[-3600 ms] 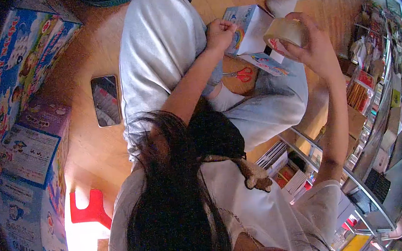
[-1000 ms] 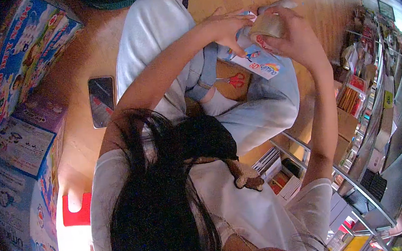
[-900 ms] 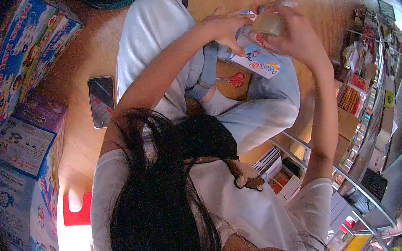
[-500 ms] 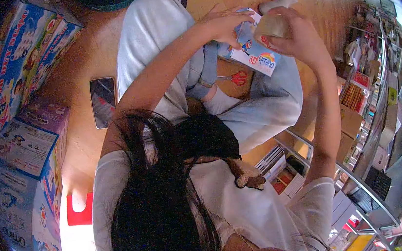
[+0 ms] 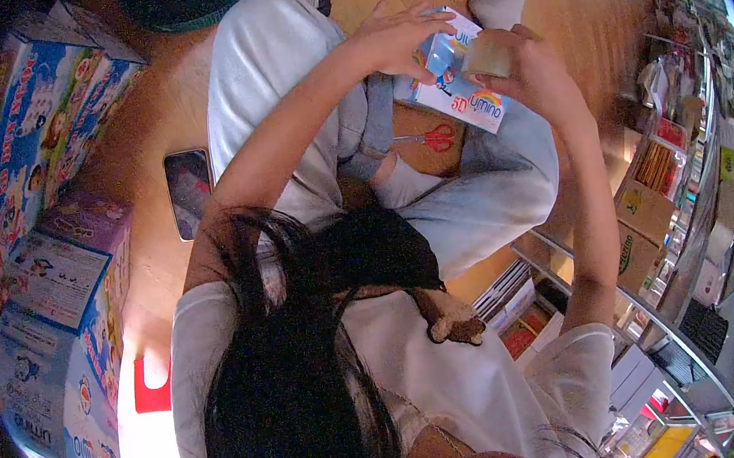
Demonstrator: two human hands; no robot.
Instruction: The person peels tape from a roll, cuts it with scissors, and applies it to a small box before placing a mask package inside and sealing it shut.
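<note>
A small white and blue printed box [image 5: 481,108] with "umino" lettering stands tilted over my crossed legs. My left hand [image 5: 401,42] grips its left side, fingers along the top and thumb lower down on the face. In my right hand [image 5: 533,68] is a roll of clear packing tape [image 5: 488,55], held close against the box's upper right part. Red-handled scissors [image 5: 438,137] lie on the floor between my legs, just below the box.
A phone [image 5: 190,194] rests on the wooden floor to the left. Large printed cartons [image 5: 49,271] are stacked at the far left. Metal shelving [image 5: 681,366] with boxes and supplies runs along the right. A dark round object [image 5: 183,11] sits at the top.
The tape roll in my right hand has come slightly down and left, turning against the box. My left hand has shifted slightly while staying at the box's left side.
</note>
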